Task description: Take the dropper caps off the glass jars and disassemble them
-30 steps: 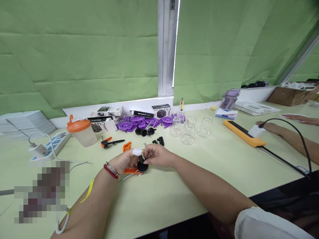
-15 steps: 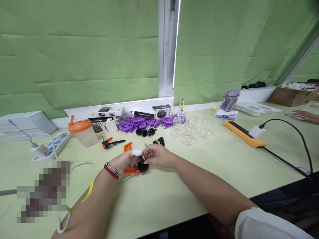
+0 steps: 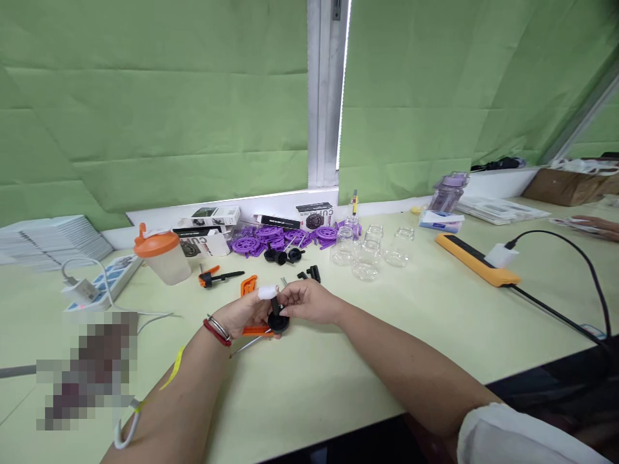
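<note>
My left hand (image 3: 244,312) and my right hand (image 3: 309,301) meet at the middle of the green table (image 3: 338,386). Both are closed on a small black round part (image 3: 278,321) with a short stem. A white cover sits on one left fingertip (image 3: 267,292). Under my left hand lies an orange clip (image 3: 249,287), and a thin metal rod (image 3: 246,346) sticks out below it. My left wrist wears a red band and a metal bangle (image 3: 215,328).
Behind my hands lie black parts (image 3: 283,256), purple wheels (image 3: 271,237), boxes (image 3: 207,216), small glass jars (image 3: 367,248) and an orange-lidded cup (image 3: 162,254). A power strip (image 3: 101,280) lies left, an orange one (image 3: 476,259) right with a black cable. Another person's hand (image 3: 594,225) shows far right.
The other person's arm at the right has drawn back, so only a hand shows at the far edge. My hands stay together on the black part with barely any shift.
</note>
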### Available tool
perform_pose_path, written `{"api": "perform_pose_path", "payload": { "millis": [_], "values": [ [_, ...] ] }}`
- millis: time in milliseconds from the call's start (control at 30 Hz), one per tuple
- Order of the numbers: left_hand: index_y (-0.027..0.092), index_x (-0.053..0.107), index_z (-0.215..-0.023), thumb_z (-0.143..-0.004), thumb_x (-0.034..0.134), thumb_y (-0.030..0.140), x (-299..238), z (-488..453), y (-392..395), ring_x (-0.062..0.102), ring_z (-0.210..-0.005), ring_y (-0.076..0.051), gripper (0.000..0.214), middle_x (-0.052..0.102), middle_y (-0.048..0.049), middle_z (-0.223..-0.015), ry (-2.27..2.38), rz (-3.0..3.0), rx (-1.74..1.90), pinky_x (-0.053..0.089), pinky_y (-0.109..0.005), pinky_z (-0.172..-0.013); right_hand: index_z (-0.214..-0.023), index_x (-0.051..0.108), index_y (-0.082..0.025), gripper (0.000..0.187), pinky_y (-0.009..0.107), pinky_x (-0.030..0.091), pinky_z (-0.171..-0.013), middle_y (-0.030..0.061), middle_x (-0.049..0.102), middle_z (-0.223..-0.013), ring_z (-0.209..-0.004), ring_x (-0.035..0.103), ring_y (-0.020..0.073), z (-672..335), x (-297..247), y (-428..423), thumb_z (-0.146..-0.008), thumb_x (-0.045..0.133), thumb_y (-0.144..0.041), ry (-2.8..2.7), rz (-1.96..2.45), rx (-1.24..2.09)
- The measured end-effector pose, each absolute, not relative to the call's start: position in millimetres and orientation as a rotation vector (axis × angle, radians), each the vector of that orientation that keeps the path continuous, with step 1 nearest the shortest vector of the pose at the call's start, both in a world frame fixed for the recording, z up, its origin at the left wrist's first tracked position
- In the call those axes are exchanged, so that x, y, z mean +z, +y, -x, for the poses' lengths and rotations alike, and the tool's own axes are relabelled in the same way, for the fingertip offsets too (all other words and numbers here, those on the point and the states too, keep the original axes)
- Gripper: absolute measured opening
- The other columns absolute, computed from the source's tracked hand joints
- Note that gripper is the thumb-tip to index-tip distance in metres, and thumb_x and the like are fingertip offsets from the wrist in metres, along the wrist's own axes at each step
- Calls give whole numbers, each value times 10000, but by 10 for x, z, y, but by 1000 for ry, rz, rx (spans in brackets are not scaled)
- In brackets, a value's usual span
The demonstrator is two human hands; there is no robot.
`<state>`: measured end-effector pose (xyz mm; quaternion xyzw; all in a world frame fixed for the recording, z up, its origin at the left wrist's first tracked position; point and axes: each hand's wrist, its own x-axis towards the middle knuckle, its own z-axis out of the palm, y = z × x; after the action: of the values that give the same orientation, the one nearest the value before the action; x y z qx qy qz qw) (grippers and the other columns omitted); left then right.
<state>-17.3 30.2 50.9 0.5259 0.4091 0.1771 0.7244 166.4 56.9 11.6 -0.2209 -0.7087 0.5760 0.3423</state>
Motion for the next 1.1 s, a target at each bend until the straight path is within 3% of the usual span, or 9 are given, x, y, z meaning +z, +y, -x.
{"api": "perform_pose_path", "payload": {
  "millis": [433, 600, 700, 833, 1100],
  "values": [
    [184, 537, -850, -659, 546, 724, 479, 155, 285, 618, -617, -202, 573, 659, -49, -750, 901, -1117, 433, 439, -322, -608, -773, 626, -136, 222, 259, 451, -634, -5, 598, -688, -613, 531, 98, -1678, 197, 509, -712, 705, -335, -1820, 570, 1514],
    [167, 549, -1028, -689, 479, 742, 476, 163, 288, 640, -664, -233, 672, 663, -81, -787, 754, -1084, 489, 430, -313, -582, -792, 586, -162, 207, 242, 445, -562, -18, 568, -656, -563, 519, 94, -1675, 226, 459, -730, 693, -328, -1781, 692, 1311],
    [165, 535, -1102, -677, 488, 738, 541, 146, 246, 643, -763, -255, 715, 658, -103, -880, 524, -1093, 688, 462, -358, -662, -731, 568, -175, 211, 236, 434, -508, -20, 544, -628, -518, 502, 92, -1707, 322, 395, -746, 688, -347, -1742, 745, 1109],
    [159, 553, -1120, -662, 589, 668, 618, 88, 157, 606, -836, -241, 686, 622, -103, -948, 364, -1157, 891, 482, -402, -762, -690, 604, -170, 238, 253, 458, -538, 7, 570, -661, -560, 530, 107, -1746, 430, 335, -774, 665, -385, -1728, 714, 1001],
    [155, 585, -1078, -702, 564, 637, 597, 71, 167, 592, -808, -222, 611, 609, -91, -899, 404, -1185, 922, 497, -367, -730, -722, 610, -174, 205, 254, 438, -535, 5, 593, -637, -556, 533, 114, -1716, 366, 382, -766, 668, -366, -1684, 697, 1079]
  ]
}}
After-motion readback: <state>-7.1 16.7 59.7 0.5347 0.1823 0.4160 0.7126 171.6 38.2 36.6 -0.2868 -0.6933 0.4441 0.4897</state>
